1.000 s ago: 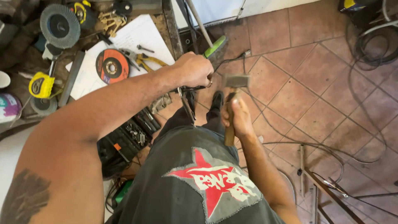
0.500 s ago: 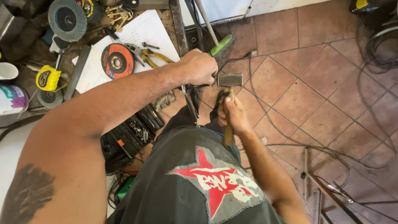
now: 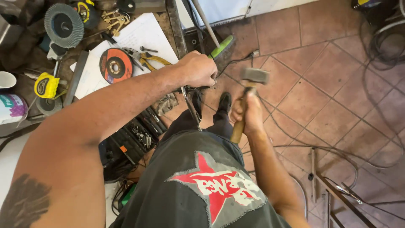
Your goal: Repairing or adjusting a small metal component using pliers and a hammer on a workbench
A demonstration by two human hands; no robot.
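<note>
Wooden-handled hammer (image 3: pixel 249 95) | right hand (image 3: pixel 249 114) fingers wrapped round handle | left hand (image 3: pixel 197 69) fingers clenched on metal rod (image 3: pixel 190 105)

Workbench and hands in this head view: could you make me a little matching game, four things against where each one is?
Things:
1. hammer
2. orange cutting disc
3. yellow tape measure
4. grey flap disc

Places:
A. top left corner of the bench
B. on the white paper sheet
C. gripped in the right hand
D. left part of the bench, beside a white cup

Pairs: 1-C, 2-B, 3-D, 4-A
</note>
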